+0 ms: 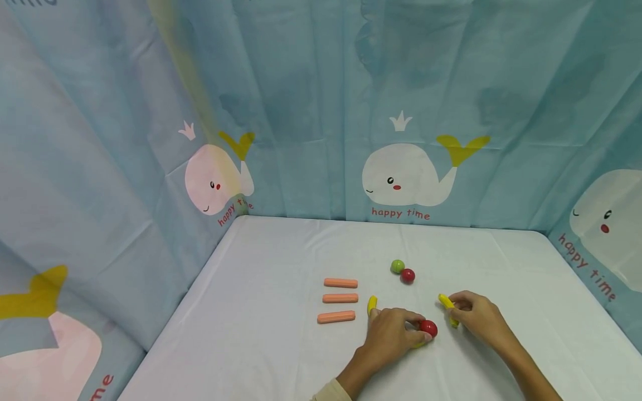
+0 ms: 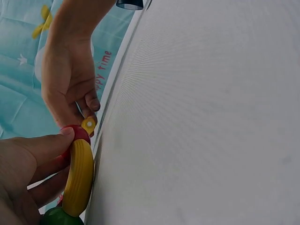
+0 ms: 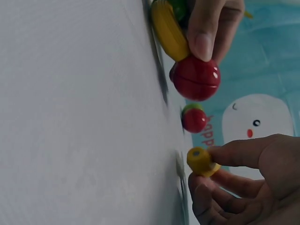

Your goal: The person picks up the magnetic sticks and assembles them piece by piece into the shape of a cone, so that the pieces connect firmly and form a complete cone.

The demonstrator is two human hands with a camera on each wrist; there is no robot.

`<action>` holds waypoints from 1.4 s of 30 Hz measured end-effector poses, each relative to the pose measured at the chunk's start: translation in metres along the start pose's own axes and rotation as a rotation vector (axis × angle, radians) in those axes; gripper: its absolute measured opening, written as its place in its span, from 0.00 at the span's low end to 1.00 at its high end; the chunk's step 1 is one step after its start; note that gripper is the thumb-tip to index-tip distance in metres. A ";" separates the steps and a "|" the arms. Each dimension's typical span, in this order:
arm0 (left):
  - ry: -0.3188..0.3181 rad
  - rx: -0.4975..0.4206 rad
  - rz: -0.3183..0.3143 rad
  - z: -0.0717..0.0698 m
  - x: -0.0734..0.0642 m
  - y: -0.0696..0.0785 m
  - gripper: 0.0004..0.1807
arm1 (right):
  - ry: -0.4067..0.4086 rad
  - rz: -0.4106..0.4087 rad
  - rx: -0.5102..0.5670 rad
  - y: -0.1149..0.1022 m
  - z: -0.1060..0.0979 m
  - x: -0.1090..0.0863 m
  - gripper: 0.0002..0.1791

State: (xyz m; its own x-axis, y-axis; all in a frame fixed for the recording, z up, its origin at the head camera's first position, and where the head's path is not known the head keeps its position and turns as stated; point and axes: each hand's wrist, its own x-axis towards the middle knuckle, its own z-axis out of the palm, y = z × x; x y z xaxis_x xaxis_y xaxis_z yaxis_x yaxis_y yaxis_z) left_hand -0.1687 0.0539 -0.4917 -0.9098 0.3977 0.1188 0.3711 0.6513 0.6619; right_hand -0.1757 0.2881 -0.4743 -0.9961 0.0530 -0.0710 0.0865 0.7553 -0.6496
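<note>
In the head view my left hand [image 1: 391, 337] pinches a glossy red ball [image 1: 428, 329] between thumb and fingers. Touching that ball is a yellow curved stick [image 2: 78, 178], with a green ball [image 2: 61, 217] at its other end. The palm hides both for the most part in the head view. Another yellow curved piece [image 1: 372, 305] pokes out beyond the left knuckles. Off to the right, my right hand [image 1: 478, 317] pinches a separate yellow curved stick [image 1: 446, 302]. Its end face carries a small round dot and sits apart from the held red ball.
Three orange straight sticks [image 1: 340, 298] lie in a column left of the hands. Farther back, a light green ball [image 1: 398, 266] and a second red ball [image 1: 408, 275] touch each other on the white table [image 1: 271, 267]. A blue whale-print curtain [image 1: 311, 111] surrounds the table.
</note>
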 end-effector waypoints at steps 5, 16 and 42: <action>0.002 -0.001 0.010 0.000 0.000 0.000 0.14 | -0.020 -0.001 0.090 -0.004 0.005 -0.002 0.25; 0.002 0.019 0.012 -0.002 0.001 0.001 0.16 | -0.021 0.008 0.171 -0.018 0.011 -0.005 0.27; -0.006 -0.144 -0.050 -0.024 0.007 -0.018 0.12 | -0.062 0.022 0.099 -0.021 0.022 -0.003 0.26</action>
State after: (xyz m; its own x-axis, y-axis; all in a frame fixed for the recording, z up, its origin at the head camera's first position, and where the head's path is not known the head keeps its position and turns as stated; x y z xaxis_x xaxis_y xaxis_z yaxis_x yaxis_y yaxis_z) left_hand -0.1859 0.0289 -0.4848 -0.9253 0.3709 0.0789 0.2942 0.5708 0.7665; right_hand -0.1744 0.2578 -0.4774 -0.9911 0.0263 -0.1306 0.1129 0.6860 -0.7188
